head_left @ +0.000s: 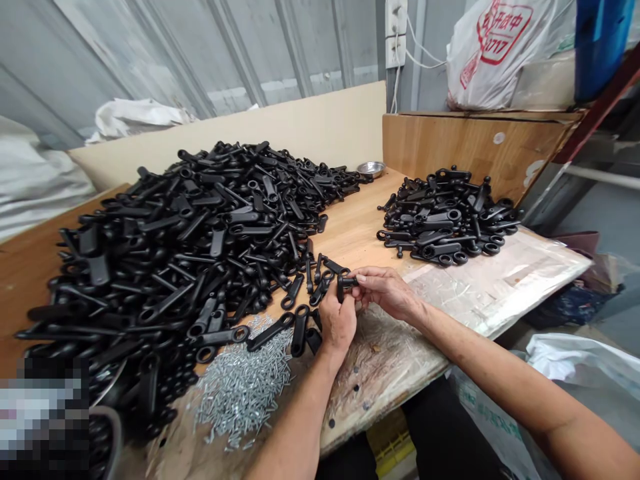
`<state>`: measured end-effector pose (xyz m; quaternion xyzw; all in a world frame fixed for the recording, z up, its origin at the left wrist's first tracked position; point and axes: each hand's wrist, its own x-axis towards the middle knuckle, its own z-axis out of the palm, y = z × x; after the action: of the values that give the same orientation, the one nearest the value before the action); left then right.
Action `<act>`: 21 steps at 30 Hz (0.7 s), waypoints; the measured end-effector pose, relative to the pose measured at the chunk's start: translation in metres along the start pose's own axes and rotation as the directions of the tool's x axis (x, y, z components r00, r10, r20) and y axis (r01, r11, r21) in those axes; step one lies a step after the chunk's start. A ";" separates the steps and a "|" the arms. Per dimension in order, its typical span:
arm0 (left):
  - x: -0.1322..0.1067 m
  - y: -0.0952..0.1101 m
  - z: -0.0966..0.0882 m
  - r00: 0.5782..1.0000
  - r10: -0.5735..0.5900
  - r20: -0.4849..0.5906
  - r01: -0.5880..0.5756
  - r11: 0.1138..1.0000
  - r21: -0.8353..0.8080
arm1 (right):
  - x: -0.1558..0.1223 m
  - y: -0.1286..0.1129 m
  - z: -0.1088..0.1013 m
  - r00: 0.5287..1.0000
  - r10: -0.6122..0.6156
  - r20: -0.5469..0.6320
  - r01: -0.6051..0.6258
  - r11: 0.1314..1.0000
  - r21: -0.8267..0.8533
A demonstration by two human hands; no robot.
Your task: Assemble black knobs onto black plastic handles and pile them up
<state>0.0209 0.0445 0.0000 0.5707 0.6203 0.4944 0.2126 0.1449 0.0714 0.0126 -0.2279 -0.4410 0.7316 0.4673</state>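
Note:
My left hand is closed around a black plastic crank handle near the table's front edge. My right hand pinches the short knob end sticking out to the right of that handle. Fingers hide much of the part. Just left of my hands, several loose black handles with ringed ends lie on the table. A heap of small silvery pins spreads beside my left forearm.
A tall pile of black handles covers the table's left side. A smaller pile lies at the right. A metal bowl sits at the back. Wooden boards edge the table, and plastic bags hang at the lower right.

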 end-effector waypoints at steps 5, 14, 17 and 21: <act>0.001 -0.001 0.001 0.999 0.025 0.024 -0.027 0.996 0.086 | 0.000 0.000 0.000 1.000 -0.005 0.003 0.005 1.000 0.017; -0.001 0.002 0.003 1.000 0.010 0.008 -0.012 0.950 0.311 | 0.000 0.005 0.000 0.998 -0.048 -0.044 0.046 0.997 -0.060; -0.004 0.003 0.004 1.000 0.016 0.010 -0.018 0.915 0.402 | -0.001 0.007 0.000 0.993 -0.100 -0.058 0.091 0.987 -0.132; -0.008 0.002 0.005 0.998 0.053 0.020 -0.056 0.869 0.491 | -0.004 0.009 0.000 0.975 -0.211 -0.066 0.186 0.944 -0.275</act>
<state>0.0287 0.0388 -0.0026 0.6246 0.7086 0.3246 0.0486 0.1425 0.0659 0.0051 -0.2774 -0.5335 0.6032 0.5239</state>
